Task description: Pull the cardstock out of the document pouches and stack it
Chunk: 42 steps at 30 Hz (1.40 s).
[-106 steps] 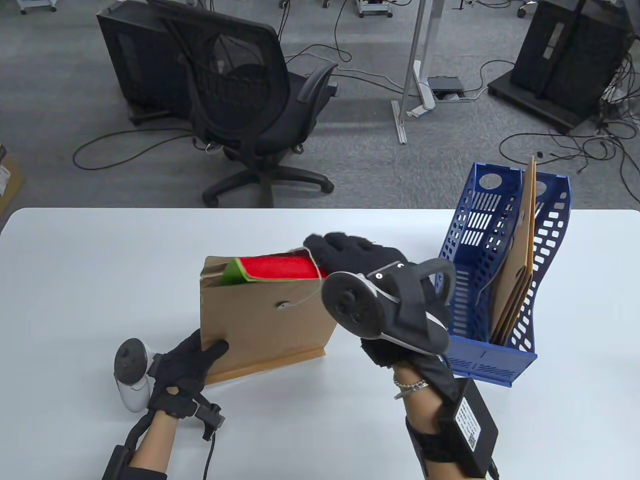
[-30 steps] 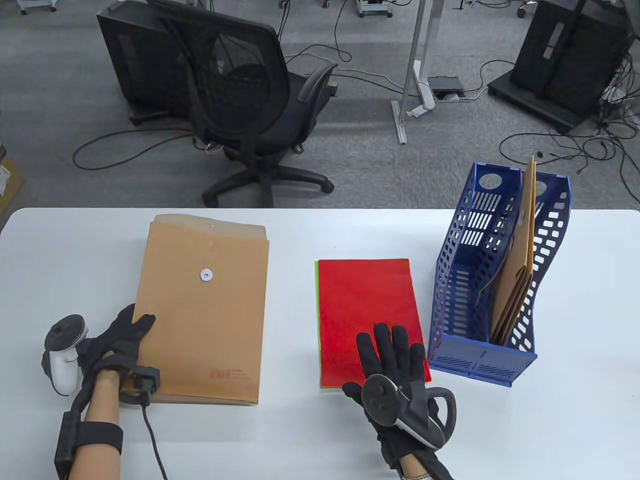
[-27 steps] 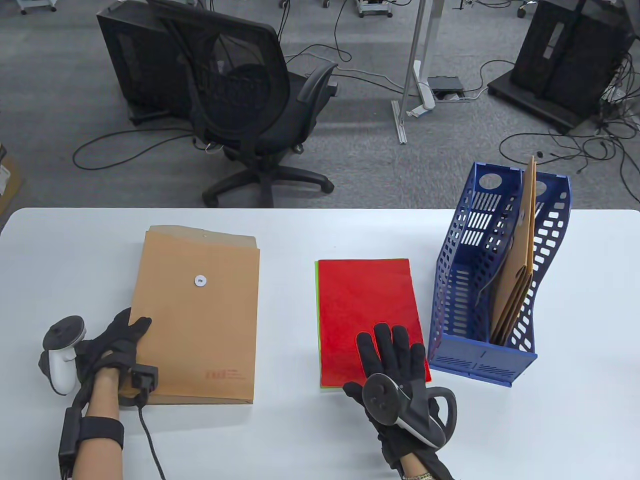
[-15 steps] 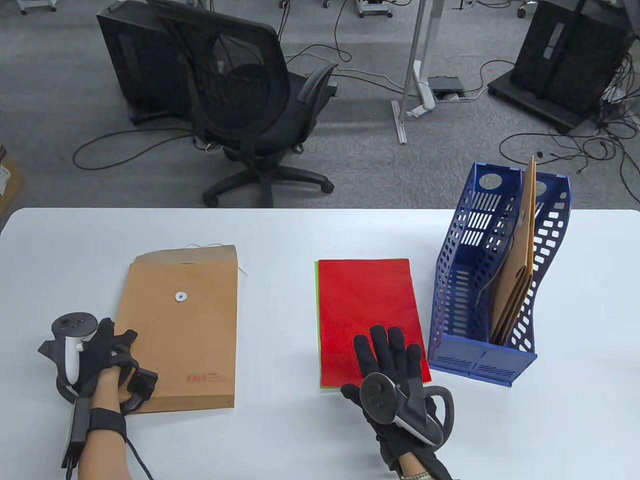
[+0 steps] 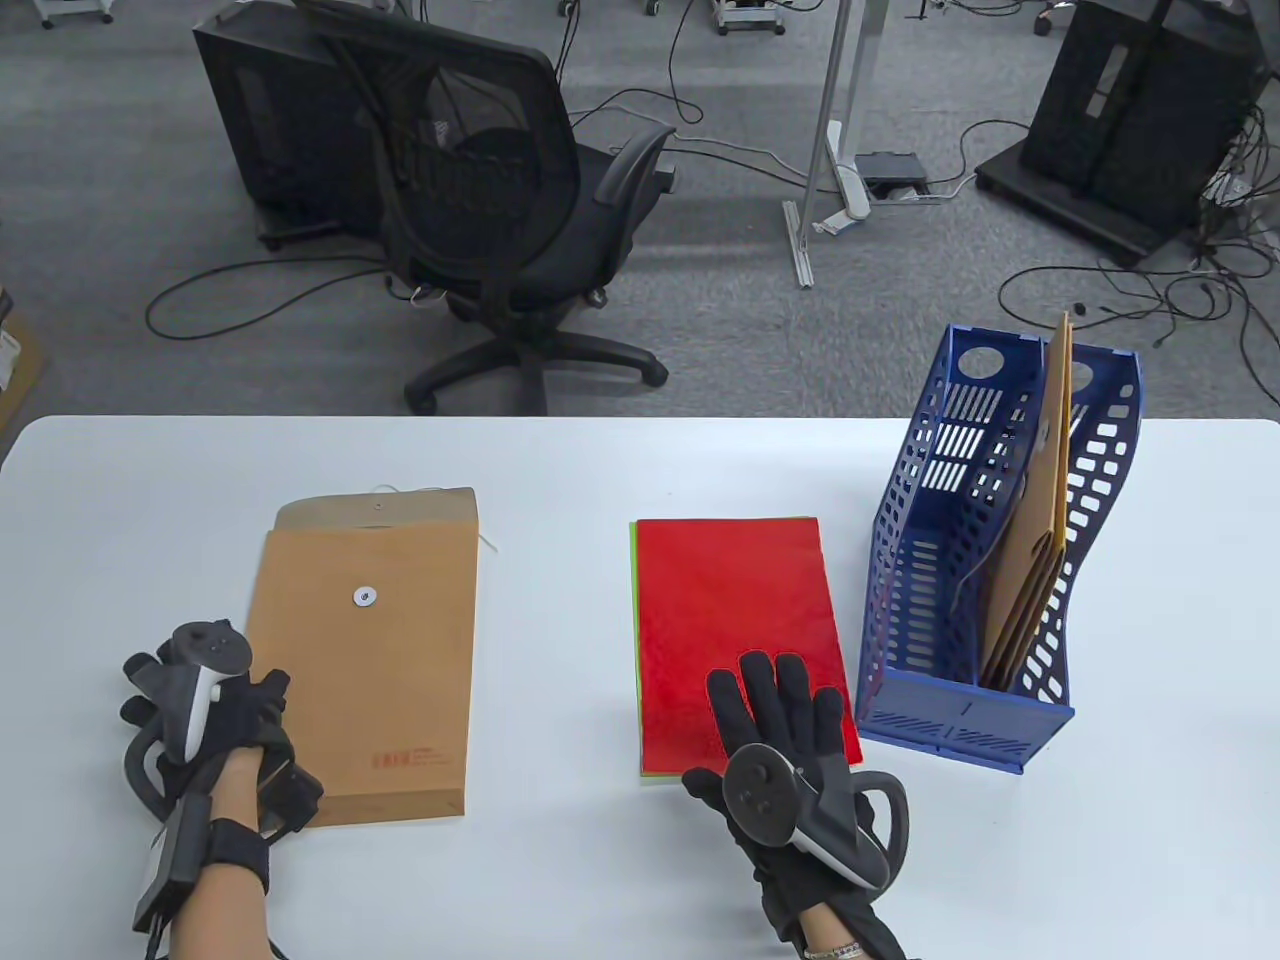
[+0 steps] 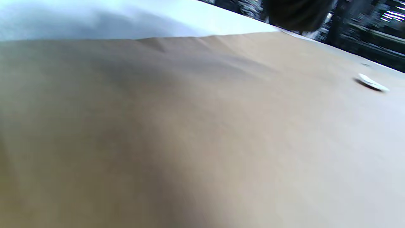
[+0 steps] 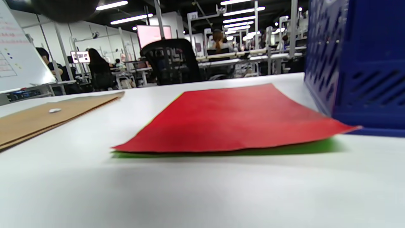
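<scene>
A brown document pouch point(image 5: 365, 650) lies flat on the white table point(image 5: 600, 460) at the left, flap end away from me; it fills the left wrist view point(image 6: 190, 126). My left hand point(image 5: 215, 700) is at its near left edge, fingers spread, thumb at the edge. A red cardstock sheet point(image 5: 735, 600) lies on a green sheet point(image 7: 284, 147) at the table's middle. My right hand point(image 5: 775, 700) rests flat and open on the red sheet's near right corner.
A blue file rack point(image 5: 985, 560) stands just right of the cardstock, with several brown pouches point(image 5: 1030, 540) upright in it. A black office chair point(image 5: 500, 200) is behind the table's far edge.
The cardstock, earlier being drawn from the upright pouch, now lies on the table under my right hand. The pouch was laid flat and slid left and nearer; my left hand turned at its edge.
</scene>
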Each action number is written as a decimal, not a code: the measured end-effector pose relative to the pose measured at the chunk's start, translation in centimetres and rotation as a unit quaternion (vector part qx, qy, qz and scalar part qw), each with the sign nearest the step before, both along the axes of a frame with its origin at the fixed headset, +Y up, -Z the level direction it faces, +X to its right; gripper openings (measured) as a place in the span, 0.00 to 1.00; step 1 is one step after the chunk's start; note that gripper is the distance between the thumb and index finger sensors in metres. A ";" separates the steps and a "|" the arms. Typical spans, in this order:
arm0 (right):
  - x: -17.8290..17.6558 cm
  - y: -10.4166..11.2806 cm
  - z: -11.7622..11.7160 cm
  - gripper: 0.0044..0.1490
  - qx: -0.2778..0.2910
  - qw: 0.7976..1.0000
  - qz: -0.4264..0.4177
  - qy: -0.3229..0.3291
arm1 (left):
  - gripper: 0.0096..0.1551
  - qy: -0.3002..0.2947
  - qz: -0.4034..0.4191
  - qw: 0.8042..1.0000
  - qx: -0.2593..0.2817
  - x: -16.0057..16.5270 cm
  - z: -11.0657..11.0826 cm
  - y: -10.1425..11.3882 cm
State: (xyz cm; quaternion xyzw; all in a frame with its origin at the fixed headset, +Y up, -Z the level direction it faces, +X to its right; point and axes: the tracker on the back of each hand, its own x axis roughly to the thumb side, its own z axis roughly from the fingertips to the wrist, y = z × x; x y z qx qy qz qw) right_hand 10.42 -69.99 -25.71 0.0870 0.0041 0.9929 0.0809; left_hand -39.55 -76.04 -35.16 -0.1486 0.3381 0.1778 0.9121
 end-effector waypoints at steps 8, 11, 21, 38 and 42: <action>0.1 -0.1 0.0 0.54 0.009 1.000 -0.017 -0.003 | 0.49 -0.222 0.028 0.969 0.104 6.1 0.5 5.1; 0.4 -0.3 -0.2 0.54 -0.006 0.998 -0.067 0.004 | 0.48 -0.292 0.104 0.940 0.146 9.7 2.2 6.8; 1.5 0.5 0.0 0.54 0.058 0.995 -0.081 -0.026 | 0.47 -0.387 0.123 0.904 0.131 17.6 8.6 4.4; 12.9 14.1 0.0 0.55 0.310 0.913 -0.168 -0.207 | 0.47 -0.410 0.106 0.898 0.121 18.5 9.5 2.5; 13.7 14.3 -0.3 0.56 0.296 0.912 -0.180 -0.220 | 0.47 -0.412 0.104 0.898 0.117 18.5 9.5 2.3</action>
